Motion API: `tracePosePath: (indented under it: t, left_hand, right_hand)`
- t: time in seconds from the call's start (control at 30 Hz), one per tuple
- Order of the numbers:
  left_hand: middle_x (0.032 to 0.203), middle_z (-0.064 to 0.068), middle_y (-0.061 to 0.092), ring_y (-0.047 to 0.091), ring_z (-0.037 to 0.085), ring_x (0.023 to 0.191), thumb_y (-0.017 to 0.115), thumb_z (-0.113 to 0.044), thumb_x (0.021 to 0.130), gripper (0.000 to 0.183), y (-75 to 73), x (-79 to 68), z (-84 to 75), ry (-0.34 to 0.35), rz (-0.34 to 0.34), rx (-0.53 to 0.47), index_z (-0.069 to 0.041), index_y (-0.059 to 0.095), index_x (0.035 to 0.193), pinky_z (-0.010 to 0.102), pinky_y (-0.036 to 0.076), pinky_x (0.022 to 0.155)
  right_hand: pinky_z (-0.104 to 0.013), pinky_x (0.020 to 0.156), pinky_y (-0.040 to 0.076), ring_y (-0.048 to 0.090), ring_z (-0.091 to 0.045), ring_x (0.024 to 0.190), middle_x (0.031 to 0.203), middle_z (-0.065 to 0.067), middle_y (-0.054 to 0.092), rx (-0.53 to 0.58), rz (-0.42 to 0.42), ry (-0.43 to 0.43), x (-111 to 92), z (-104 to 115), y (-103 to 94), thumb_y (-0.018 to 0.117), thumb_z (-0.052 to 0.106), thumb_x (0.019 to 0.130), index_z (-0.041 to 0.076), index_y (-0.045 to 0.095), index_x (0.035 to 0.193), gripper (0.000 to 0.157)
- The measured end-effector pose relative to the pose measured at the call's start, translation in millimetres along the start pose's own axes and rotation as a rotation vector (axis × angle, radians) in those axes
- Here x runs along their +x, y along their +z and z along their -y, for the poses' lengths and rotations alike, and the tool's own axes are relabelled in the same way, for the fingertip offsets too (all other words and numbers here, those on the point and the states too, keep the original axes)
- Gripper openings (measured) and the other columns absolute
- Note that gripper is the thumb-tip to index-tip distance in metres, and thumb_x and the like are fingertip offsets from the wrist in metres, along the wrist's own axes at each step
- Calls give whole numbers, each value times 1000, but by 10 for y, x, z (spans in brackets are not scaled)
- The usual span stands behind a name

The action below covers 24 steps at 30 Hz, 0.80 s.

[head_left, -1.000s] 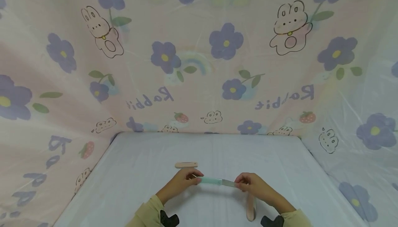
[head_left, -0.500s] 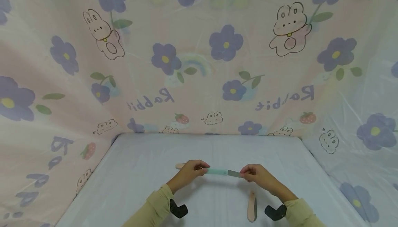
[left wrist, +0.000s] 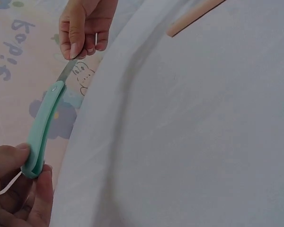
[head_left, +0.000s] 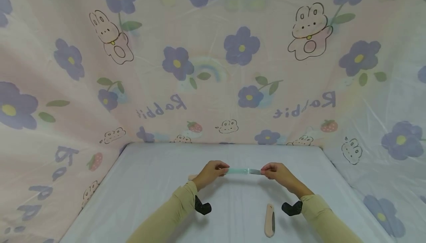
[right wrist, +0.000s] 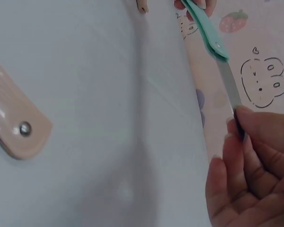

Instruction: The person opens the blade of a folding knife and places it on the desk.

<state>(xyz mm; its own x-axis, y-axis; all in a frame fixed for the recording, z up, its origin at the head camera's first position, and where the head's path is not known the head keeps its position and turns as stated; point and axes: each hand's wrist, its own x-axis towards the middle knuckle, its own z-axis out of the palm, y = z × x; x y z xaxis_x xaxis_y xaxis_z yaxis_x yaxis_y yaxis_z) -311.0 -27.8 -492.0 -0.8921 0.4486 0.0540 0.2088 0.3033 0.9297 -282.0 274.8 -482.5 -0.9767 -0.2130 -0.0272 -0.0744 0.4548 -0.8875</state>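
Note:
A folding knife with a mint-green handle is held level above the white surface, its blade swung out of the handle. My left hand pinches the butt end of the handle between thumb and fingers. At the other side, my right hand pinches the blade near its tip; the fingers hide the tip itself. In the left wrist view the slot along the green handle shows. Below and in front of my right hand lies a pink folding knife, apart from both hands.
A second pink folding knife lies on the white surface, mostly hidden behind my left hand in the head view. Patterned sheeting with flowers and rabbits walls the surface at the back and both sides.
Both hands have moved forward and a little to the right, carrying the green knife with them. My left hand now covers most of the far pink knife. The near pink knife stays put.

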Motion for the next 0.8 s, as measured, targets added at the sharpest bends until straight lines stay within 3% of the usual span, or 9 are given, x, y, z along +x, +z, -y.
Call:
tracePosePath:
  t: [0.27, 0.4, 0.57, 0.8]
  left_hand:
    - [92, 2, 64, 62, 26, 89, 62, -16, 90, 26, -54, 230, 73, -49, -33, 50, 2, 64, 109, 33, 52, 76]
    - [91, 0, 63, 61, 21, 88, 64, -15, 89, 22, -79, 317, 172, -72, -51, 49, 0, 66, 105, 27, 52, 72]
    - [96, 5, 63, 60, 24, 91, 61, -12, 90, 20, -125, 361, 242, -103, -65, 43, 1, 65, 106, 30, 51, 75]
    - [100, 10, 62, 57, 29, 94, 58, -15, 93, 20, -214, 382, 237, -167, -83, 64, -2, 64, 108, 34, 48, 77]
  right_hand:
    - [-47, 78, 46, 54, -31, 86, 96, -17, 63, -71, 3, -1, 263, -59, 0, 64, 19, 89, 2, 64, 99, 20]
    - [-40, 73, 46, 55, -25, 82, 92, -17, 63, -130, 6, -31, 410, -69, 25, 64, 17, 88, 2, 65, 95, 16]
    - [-32, 66, 45, 55, -18, 76, 88, -16, 64, -169, 25, -64, 578, -71, 75, 66, 15, 87, 2, 66, 91, 14]
    - [-32, 64, 48, 56, -15, 71, 81, -14, 65, -180, 33, -102, 751, -80, 174, 68, 10, 85, -3, 66, 88, 14]
